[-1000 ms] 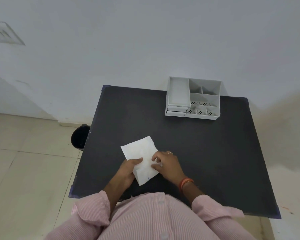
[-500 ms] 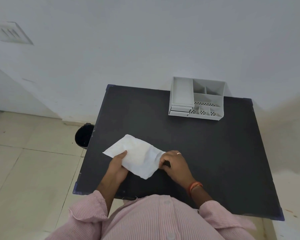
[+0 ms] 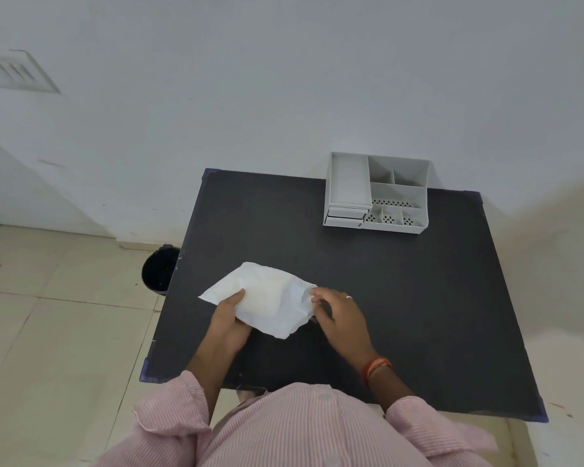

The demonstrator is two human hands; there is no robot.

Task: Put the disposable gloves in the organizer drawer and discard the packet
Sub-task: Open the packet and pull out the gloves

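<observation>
A white paper packet point(image 3: 267, 296) is held just above the near left part of the black table point(image 3: 402, 291). My left hand point(image 3: 228, 320) grips its left end from below, thumb on top. At the crumpled right end, the fingers of my right hand point(image 3: 338, 316) pinch the packet's edge. No gloves show outside the packet. The grey organizer point(image 3: 376, 193) stands at the table's far edge against the wall, with small shut drawers at its lower left front.
A black bin point(image 3: 159, 269) stands on the tiled floor by the table's left edge. The white wall rises directly behind the table. My pink striped shirt fills the bottom of the view.
The packet has been lifted off the table and turned to lie sideways. My left hand moved to its left end, and my right hand shifted to its right edge.
</observation>
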